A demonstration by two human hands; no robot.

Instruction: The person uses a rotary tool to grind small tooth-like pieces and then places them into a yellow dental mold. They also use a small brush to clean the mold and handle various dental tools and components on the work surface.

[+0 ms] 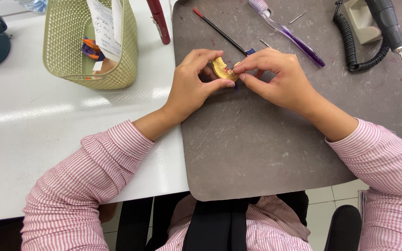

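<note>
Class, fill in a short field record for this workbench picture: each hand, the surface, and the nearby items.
left hand: pinches small yellow curved cast between thumb and forefinger
right hand: fingertips on the same cast's right end
surface: scratched grey-brown mat on white table
above hands: thin black stick with red tip, clear purple toothbrush
top right: black rotary handpiece with coiled cord
left: pale green perforated basket

left hand [192, 83] curled, thumb and forefinger bent into ring, tips pointed toward 3 o'clock. right hand [280, 79] set at 3 o'clock of left, fingertips [241, 69] pinched tight together, aimed at 9 o'clock. both hands nearly touching at tips. forearms splayed out toward 7 and 5 o'clock, striped sleeves pushed back from wrists.
</note>
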